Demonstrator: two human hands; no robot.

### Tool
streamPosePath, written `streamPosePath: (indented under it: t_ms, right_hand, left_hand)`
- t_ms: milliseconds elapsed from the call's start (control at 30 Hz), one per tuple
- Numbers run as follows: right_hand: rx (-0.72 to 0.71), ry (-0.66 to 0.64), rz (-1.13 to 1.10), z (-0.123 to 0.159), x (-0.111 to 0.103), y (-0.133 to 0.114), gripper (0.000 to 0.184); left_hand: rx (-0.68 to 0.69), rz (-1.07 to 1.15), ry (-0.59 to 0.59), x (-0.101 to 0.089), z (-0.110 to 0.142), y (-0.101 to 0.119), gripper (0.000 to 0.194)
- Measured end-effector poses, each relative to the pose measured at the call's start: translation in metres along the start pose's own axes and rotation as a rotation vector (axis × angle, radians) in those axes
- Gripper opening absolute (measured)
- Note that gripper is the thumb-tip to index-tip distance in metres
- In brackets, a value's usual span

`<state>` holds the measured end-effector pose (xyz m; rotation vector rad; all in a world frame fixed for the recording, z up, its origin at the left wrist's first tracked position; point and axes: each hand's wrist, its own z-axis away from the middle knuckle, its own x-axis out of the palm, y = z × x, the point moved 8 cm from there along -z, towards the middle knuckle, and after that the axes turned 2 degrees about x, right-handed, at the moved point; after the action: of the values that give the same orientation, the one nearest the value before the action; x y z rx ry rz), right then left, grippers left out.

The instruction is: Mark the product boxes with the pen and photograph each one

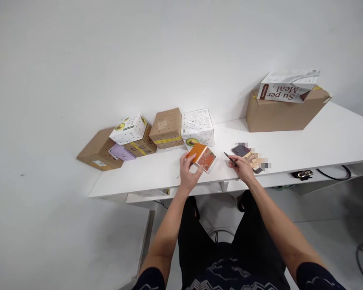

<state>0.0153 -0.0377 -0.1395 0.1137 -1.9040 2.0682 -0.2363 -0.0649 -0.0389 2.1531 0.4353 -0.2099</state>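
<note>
With our left hand we clasp the orange box; our right hand pinches a pen, just right of that box. The phone lies on the table just beyond the right grip, and a white box stands beyond the left.

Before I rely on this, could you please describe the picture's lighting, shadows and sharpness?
Head view: diffuse light; soft shadow on the white wall beside the largest brown cardboard box; blocky pixelation around the dark flat phone; bold lettering on the white-and-maroon package legible.
</note>
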Motion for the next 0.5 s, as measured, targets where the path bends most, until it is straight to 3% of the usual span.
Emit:
streamPosePath:
  t_ms: [67,167,300,500]
  right_hand:
    - [-0.035,0.0,-0.063,0.001,-0.002,0.001,0.034]
    - [-0.092,-0.007,-0.073,0.002,-0.003,0.0,0.038]
    - [-0.194,0.056,-0.001,0.007,-0.007,-0.003,0.032]
    - [-0.234,0.173,0.13,0.012,-0.012,-0.005,0.029]
  left_hand:
    - [0.165,-0.185,-0.029,0.019,0.013,0.003,0.041]
    - [0.239,-0.349,-0.029,0.041,0.025,0.001,0.039]
    - [0.212,-0.392,0.008,0.047,0.028,-0.001,0.046]
    - [0.043,-0.364,0.112,0.04,0.031,-0.012,0.072]
